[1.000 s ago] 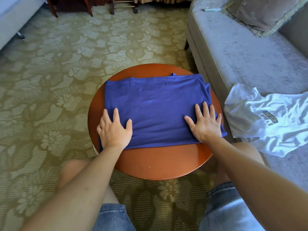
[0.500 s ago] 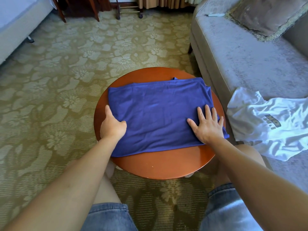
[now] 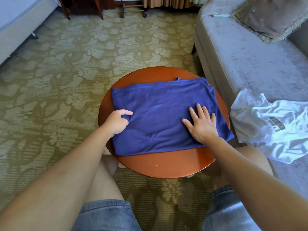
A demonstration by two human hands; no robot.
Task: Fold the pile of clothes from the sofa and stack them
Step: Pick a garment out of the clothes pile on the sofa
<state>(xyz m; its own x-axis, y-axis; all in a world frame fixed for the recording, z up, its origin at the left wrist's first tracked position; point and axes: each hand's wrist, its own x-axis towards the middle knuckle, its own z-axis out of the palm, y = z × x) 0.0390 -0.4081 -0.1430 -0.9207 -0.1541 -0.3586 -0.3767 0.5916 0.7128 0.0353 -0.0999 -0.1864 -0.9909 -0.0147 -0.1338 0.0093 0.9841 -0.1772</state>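
Observation:
A blue shirt [image 3: 160,105], folded into a wide rectangle, lies on a round reddish wooden table [image 3: 166,165]. My left hand [image 3: 117,121] pinches the shirt's left edge, thumb on top and fingers curled under the cloth. Near the shirt's right end my right hand [image 3: 202,125] lies flat on the cloth with its fingers spread. A crumpled white T-shirt [image 3: 270,127] with a dark print lies on the grey sofa [image 3: 241,60] to the right of the table.
A fringed cushion [image 3: 270,15] and a white pen-like object [image 3: 220,15] rest at the sofa's far end. Patterned green carpet [image 3: 66,80] surrounds the table. A bed edge [image 3: 18,29] is at far left; chair legs and a wheeled rack [image 3: 133,9] stand at the back.
My left hand went from lying flat on the shirt to gripping its left edge. My right hand stayed flat on the right end. The view shifted slightly downward.

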